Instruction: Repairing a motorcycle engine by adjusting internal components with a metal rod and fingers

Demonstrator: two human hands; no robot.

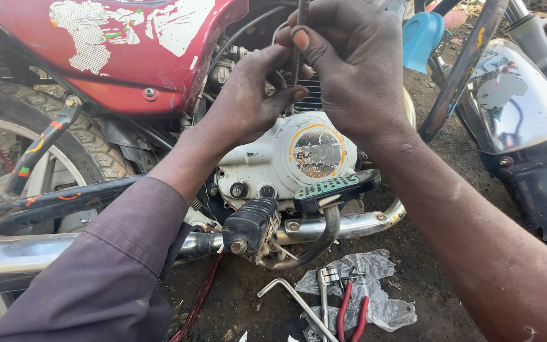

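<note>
Metal rod (298,38) gripped by right hand (356,69).

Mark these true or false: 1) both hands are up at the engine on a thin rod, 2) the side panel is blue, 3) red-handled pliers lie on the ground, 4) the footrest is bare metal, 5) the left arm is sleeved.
1. True: the left hand and right hand meet on a thin metal rod above the engine cover.
2. False: the side panel is red with peeling white patches.
3. True: red-handled pliers lie on crumpled plastic under the exhaust pipe.
4. False: the footrest has a black rubber cover.
5. True: a purple sleeve covers the left arm; the right is bare.
</note>
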